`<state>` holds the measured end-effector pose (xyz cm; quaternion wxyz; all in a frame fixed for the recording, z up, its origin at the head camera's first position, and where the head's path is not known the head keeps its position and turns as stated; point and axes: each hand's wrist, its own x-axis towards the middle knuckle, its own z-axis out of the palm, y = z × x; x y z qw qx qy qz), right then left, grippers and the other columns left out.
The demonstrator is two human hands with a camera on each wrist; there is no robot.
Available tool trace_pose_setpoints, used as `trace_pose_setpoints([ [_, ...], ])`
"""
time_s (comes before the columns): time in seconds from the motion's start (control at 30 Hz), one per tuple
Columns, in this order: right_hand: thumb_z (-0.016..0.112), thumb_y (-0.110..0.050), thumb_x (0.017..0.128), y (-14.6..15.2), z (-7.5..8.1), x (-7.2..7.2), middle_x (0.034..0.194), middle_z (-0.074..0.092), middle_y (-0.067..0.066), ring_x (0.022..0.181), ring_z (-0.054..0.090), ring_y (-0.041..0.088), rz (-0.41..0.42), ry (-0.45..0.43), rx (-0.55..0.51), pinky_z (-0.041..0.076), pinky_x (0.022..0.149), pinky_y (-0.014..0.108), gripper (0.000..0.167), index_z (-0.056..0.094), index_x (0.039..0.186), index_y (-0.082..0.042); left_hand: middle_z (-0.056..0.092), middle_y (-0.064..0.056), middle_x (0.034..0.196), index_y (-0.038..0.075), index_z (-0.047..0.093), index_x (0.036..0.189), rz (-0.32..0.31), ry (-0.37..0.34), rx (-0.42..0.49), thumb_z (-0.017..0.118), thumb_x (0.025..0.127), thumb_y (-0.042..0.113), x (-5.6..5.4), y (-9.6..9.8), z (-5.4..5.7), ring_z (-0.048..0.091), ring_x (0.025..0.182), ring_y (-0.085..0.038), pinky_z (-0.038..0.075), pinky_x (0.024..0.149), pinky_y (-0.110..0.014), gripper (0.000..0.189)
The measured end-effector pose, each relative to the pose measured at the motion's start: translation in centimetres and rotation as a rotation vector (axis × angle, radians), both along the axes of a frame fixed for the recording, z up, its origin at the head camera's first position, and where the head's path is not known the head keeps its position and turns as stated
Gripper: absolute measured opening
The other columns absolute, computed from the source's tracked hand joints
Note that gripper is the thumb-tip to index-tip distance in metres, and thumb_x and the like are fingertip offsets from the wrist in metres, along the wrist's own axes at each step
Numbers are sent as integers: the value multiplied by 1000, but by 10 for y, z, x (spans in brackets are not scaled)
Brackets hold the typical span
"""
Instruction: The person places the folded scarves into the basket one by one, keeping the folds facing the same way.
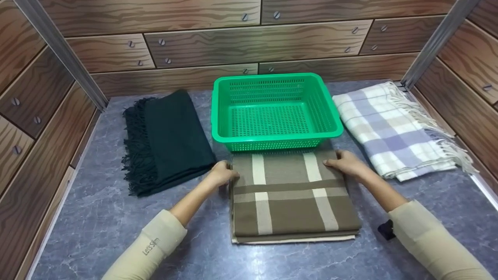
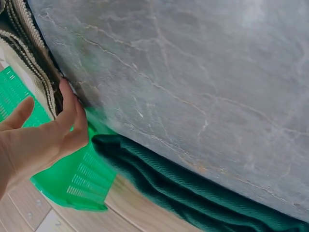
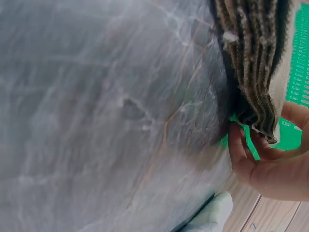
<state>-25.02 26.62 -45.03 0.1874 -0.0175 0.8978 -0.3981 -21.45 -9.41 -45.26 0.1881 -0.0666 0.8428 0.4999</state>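
Note:
A folded brown checked shawl (image 1: 291, 210) with cream stripes lies flat in front of the green plastic basket (image 1: 334, 134). My left hand (image 1: 221, 174) holds its left edge near the far corner, thumb on top and fingers (image 2: 67, 104) against the side of the layers. At the far right corner, my right hand (image 1: 348, 163) grips the edge, its thumb over the top and fingertips (image 3: 236, 145) at the lower layers. Stacked folds of the shawl (image 3: 251, 58) show edge-on in the right wrist view. The basket has nothing in it.
A folded black fringed shawl (image 1: 175, 140) lies to the left of the basket, and a white and lavender checked one with fringe (image 1: 393, 132) to the right. All rest on a grey marbled tabletop (image 1: 186, 249). Wood-patterned panels (image 1: 256, 46) wall in the back and sides.

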Motion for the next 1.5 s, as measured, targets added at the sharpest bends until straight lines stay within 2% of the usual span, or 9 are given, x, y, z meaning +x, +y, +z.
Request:
trace_pose_setpoints([
  [0.2,56,-23,91,-3,1,3,137,9,43,127,15,50,-12,-15,-54,19,102,54,82,5,134,24,43,-25,127,-9,38,129,22,22,50,59,84,4,3,2,1,47,110,-33,42,87,-41,52],
  [0.37,56,-20,90,-4,0,3,135,12,44,126,18,50,-17,4,-79,20,102,54,80,6,132,26,42,-25,129,-8,36,130,51,47,78,59,82,1,5,5,2,48,106,-33,43,84,-41,54],
  [0.6,57,-21,90,-4,-6,4,115,45,35,104,46,38,-25,14,-84,39,87,44,61,32,123,23,39,-26,131,-8,35,131,77,49,123,58,83,2,9,7,-2,48,98,-29,41,84,-39,55],
  [0.83,55,-21,91,-3,-2,6,125,37,37,113,40,42,9,-17,-109,34,94,47,69,21,131,23,48,-14,94,-2,39,126,103,26,240,55,82,2,11,7,2,36,60,-16,31,56,-30,46],
  [1.03,56,-19,91,-4,-1,6,123,40,36,111,43,41,15,-5,-115,36,92,45,66,23,131,22,44,-7,78,4,41,125,118,11,286,56,82,2,11,6,-2,22,47,-10,24,49,-28,45],
  [1.2,54,-18,92,-2,0,7,130,31,39,119,34,44,22,-39,-120,30,98,48,72,13,134,23,36,-2,60,5,36,129,137,-10,292,55,84,0,11,6,-5,19,42,-8,22,44,-25,50],
  [1.33,54,-21,92,0,0,7,129,32,38,118,36,43,33,-53,-105,31,97,47,71,17,133,23,50,-12,87,3,29,136,161,-16,313,55,83,-1,11,6,-4,38,54,-13,34,51,-28,59],
  [1.43,55,-24,92,3,1,9,117,47,31,102,49,34,40,-46,-82,40,87,40,62,33,127,21,43,-23,118,-2,25,137,173,-47,345,56,83,0,10,6,-3,49,78,-23,42,65,-34,62],
  [1.5,56,-25,91,5,1,10,106,54,22,90,52,25,43,-33,-69,43,78,34,55,42,121,19,40,-26,123,-6,25,135,172,-73,371,56,83,0,10,6,-3,49,89,-26,44,74,-37,60],
])
